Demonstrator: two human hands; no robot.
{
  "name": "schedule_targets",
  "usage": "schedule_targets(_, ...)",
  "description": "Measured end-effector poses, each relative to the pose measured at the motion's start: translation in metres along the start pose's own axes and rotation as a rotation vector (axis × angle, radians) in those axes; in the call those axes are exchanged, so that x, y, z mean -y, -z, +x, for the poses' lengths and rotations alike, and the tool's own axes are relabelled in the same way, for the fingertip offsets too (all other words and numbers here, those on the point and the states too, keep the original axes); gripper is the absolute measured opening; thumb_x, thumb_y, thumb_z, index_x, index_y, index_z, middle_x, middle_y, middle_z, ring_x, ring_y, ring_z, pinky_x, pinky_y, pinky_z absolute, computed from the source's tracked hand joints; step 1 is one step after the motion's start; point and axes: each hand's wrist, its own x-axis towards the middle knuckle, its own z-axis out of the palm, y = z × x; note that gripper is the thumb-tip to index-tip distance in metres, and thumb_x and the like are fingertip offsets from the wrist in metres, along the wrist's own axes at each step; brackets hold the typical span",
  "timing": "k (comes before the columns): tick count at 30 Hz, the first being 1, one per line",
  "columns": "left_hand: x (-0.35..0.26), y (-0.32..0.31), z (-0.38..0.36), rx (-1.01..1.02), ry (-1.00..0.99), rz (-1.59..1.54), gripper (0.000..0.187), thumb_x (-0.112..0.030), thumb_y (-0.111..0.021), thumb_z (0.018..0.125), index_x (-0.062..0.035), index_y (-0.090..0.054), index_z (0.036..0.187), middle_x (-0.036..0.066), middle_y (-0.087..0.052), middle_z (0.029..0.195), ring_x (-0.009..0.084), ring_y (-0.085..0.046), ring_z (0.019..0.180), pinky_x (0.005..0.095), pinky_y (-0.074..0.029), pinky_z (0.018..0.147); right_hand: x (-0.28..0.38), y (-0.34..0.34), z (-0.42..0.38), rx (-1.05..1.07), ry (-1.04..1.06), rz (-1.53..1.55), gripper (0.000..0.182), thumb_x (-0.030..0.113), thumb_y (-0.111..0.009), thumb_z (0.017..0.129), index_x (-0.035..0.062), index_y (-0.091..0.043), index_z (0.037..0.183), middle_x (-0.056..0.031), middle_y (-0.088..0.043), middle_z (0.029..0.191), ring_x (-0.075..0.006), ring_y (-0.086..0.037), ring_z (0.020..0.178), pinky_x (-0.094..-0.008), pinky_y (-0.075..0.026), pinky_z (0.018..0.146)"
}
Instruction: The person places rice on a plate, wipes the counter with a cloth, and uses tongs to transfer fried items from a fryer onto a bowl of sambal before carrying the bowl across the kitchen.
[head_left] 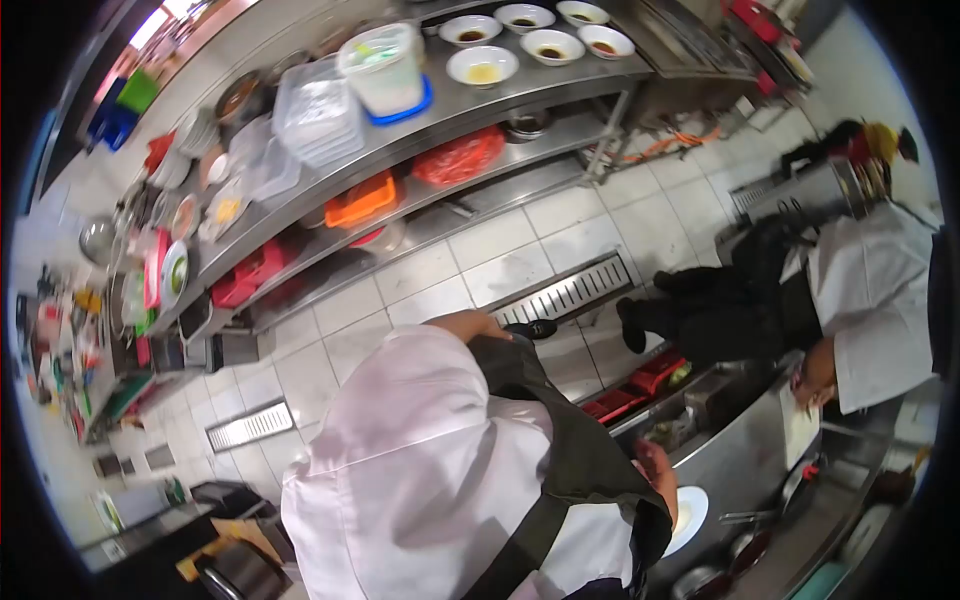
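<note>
Right hand point(655, 470) sits at the rim of the round white ceramic plate point(690, 515), low over the steel counter point(740, 460), likely to steady it; finger spread cannot be told. Left hand point(470, 322) rests by the hip, grip unclear. A co-worker in a white coat point(870, 300) crowds the counter. Filled white bowls point(483, 66) stand on the steel shelf point(560, 85) across the aisle.

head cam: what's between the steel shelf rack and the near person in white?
Head view: only tiled floor between the steel shelf rack and the near person, with a long metal drain grate set into it.
</note>
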Motion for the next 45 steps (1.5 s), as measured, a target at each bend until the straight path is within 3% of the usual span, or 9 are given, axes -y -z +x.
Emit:
schedule_targets(2, 0.083, -0.009, -0.053, 0.015, 0.196, -0.275, 0.037, -0.031, -0.057, 0.068, -0.0098, -0.059, 0.098, 0.017, -0.057, 0.097, 0.028, -0.054, 0.087, 0.0386, -0.041, 0.077, 0.02, -0.011, 0.013, -0.003, 0.093, -0.144, 0.033, 0.002, -0.049, 0.078, 0.0011, -0.044, 0.11, -0.0119, -0.054, 0.1, -0.0129, -0.052, 0.078, -0.0264, -0.042, 0.07)
schedule_targets(5, 0.176, -0.023, -0.105, -0.312, 0.363, 0.096, 0.036, -0.031, -0.057, 0.067, -0.0092, -0.059, 0.096, 0.017, -0.057, 0.096, 0.0283, -0.055, 0.087, 0.0388, -0.041, 0.076, 0.045, -0.031, 0.03, 0.007, 0.301, -0.232, 0.032, 0.002, -0.05, 0.078, 0.0, -0.045, 0.109, -0.0115, -0.054, 0.1, -0.0138, -0.052, 0.078, -0.0261, -0.041, 0.071)
schedule_targets(10, 0.212, -0.028, -0.118, -0.43, 0.424, 0.081, 0.035, -0.03, -0.058, 0.066, -0.0081, -0.06, 0.093, 0.017, -0.058, 0.094, 0.0289, -0.055, 0.085, 0.0391, -0.042, 0.075, 0.048, -0.06, 0.03, 0.243, 0.313, -0.272, 0.03, 0.004, -0.051, 0.079, 0.0019, -0.046, 0.109, -0.01, -0.054, 0.097, -0.0133, -0.052, 0.079, -0.0255, -0.04, 0.072)
schedule_targets(19, 0.038, 0.061, -0.022, -0.323, -0.252, 0.6, 0.03, -0.023, -0.058, 0.064, -0.0076, -0.061, 0.089, 0.016, -0.059, 0.088, 0.0312, -0.056, 0.08, 0.0389, -0.045, 0.07, 0.007, -0.102, 0.027, 0.158, 0.082, -0.138, 0.031, 0.007, -0.051, 0.08, 0.0007, -0.046, 0.11, -0.0097, -0.053, 0.098, -0.0141, -0.051, 0.084, -0.0248, -0.04, 0.075)
schedule_targets(27, 0.036, 0.142, -0.085, -0.593, -0.668, -0.207, 0.046, -0.016, -0.06, 0.067, -0.0072, -0.045, 0.11, 0.008, -0.06, 0.083, 0.0226, -0.057, 0.079, 0.0339, -0.044, 0.074, 0.097, -0.212, 0.066, 0.2, 0.096, -0.207, 0.029, 0.01, -0.049, 0.081, 0.0026, -0.046, 0.109, -0.0105, -0.056, 0.09, -0.0143, -0.052, 0.082, -0.0262, -0.041, 0.075)
schedule_targets(30, 0.118, 0.173, -0.071, -0.71, -0.563, -0.757, 0.036, -0.009, -0.056, 0.067, -0.003, -0.05, 0.102, 0.009, -0.057, 0.063, 0.0201, -0.056, 0.062, 0.031, -0.045, 0.064, 0.132, -0.245, 0.087, 0.238, 0.199, -0.411, 0.03, 0.012, -0.049, 0.082, 0.0026, -0.046, 0.11, -0.0131, -0.056, 0.088, -0.0144, -0.053, 0.078, -0.0267, -0.042, 0.069)
schedule_targets(33, 0.19, 0.215, -0.082, -0.885, -0.236, -0.485, 0.051, -0.012, -0.052, 0.065, -0.0022, -0.038, 0.114, 0.011, -0.058, 0.066, 0.026, -0.057, 0.065, 0.0334, -0.045, 0.074, 0.157, -0.271, 0.091, 0.194, 0.173, -0.399, 0.03, 0.012, -0.05, 0.081, 0.0029, -0.046, 0.109, -0.0125, -0.056, 0.092, -0.0168, -0.054, 0.074, -0.0276, -0.044, 0.063)
schedule_targets(41, 0.259, 0.262, -0.07, -0.943, 0.075, -0.288, 0.063, -0.019, -0.058, 0.063, -0.0003, -0.034, 0.117, 0.018, -0.056, 0.091, 0.0273, -0.055, 0.084, 0.0296, -0.044, 0.077, 0.188, -0.337, 0.098, 0.204, 0.028, -0.352, 0.029, 0.013, -0.05, 0.081, 0.0016, -0.047, 0.107, -0.0145, -0.057, 0.09, -0.0183, -0.056, 0.071, -0.0284, -0.044, 0.058)
schedule_targets(45, 0.265, 0.273, -0.054, -0.828, 0.294, -0.747, 0.058, -0.023, -0.055, 0.069, 0.0007, -0.031, 0.117, 0.023, -0.045, 0.109, 0.0361, -0.046, 0.102, 0.04, -0.039, 0.086, 0.132, -0.338, 0.119, 0.311, -0.013, -0.357, 0.028, 0.013, -0.051, 0.08, 0.0002, -0.048, 0.105, -0.013, -0.058, 0.077, -0.0146, -0.055, 0.067, -0.0269, -0.042, 0.06)
